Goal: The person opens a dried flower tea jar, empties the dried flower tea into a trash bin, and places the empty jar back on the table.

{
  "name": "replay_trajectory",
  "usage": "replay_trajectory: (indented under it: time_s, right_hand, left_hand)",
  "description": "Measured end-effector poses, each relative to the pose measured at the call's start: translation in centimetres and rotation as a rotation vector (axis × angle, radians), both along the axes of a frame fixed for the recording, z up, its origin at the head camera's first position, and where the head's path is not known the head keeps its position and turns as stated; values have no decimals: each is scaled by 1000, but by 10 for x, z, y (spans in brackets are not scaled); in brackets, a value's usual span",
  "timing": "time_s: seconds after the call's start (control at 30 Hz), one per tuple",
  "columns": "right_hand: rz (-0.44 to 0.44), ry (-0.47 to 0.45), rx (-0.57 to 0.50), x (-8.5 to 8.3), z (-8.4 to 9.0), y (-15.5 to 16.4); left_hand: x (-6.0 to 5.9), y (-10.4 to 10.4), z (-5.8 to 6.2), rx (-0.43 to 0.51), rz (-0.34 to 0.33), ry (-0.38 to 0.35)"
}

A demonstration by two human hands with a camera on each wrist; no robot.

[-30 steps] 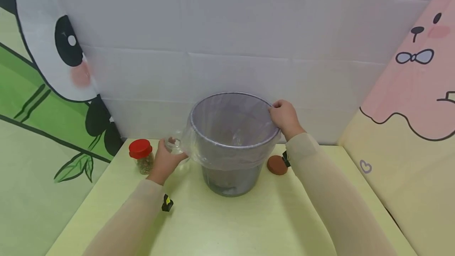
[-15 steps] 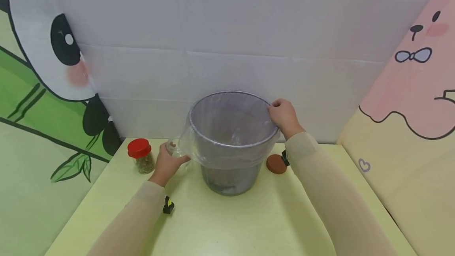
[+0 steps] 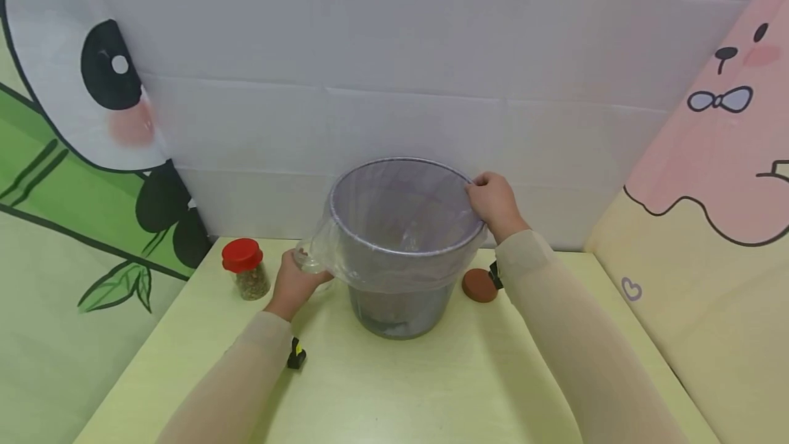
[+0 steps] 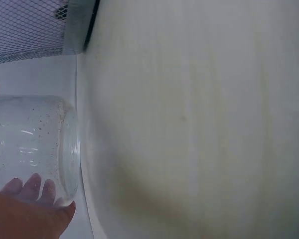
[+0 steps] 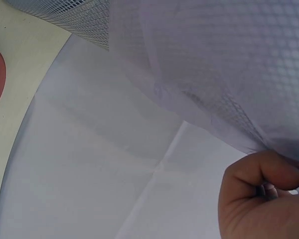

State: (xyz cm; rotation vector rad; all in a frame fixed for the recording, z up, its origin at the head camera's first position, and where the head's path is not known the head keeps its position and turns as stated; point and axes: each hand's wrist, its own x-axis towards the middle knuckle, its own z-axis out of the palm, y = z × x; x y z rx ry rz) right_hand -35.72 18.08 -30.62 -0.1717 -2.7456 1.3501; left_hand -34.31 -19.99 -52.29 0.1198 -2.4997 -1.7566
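A mesh trash can (image 3: 401, 314) stands on the table against the back wall, with a clear trash bag (image 3: 407, 269) folded over its rim. My right hand (image 3: 493, 203) pinches the bag at the rim on the right; the right wrist view shows thumb and curled fingers (image 5: 261, 174) at the bag's edge. Left of the can, my left hand (image 3: 294, 285) grips a clear jar (image 4: 30, 144), its fingers wrapped round the side. Only small dark specks show inside the jar. In the head view, the bag partly covers it.
A red-lidded jar (image 3: 245, 269) with brownish-green contents stands left of my left hand. A round reddish-brown lid (image 3: 479, 285) lies on the table (image 3: 394, 389) right of the can. Walls rise behind and at both sides.
My left hand has shifted slightly right with the clear jar, closer to the trash can. The right hand stays at the rim.
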Motion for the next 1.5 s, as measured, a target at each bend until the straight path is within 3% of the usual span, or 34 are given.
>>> replay_trajectory:
  time_s: [0.33,0.73,1.5]
  right_hand:
    - [-13,3,2,-5,-1,-2]
    - [-34,-15,-4,-12,-3,-3]
    - [-62,-11,-25,-26,0,-10]
  left_hand:
    - [-10,-5,-9,-31,-3,4]
    - [-24,-14,-19,-28,-11,-67]
    - [-46,-21,-23,-49,-33,-73]
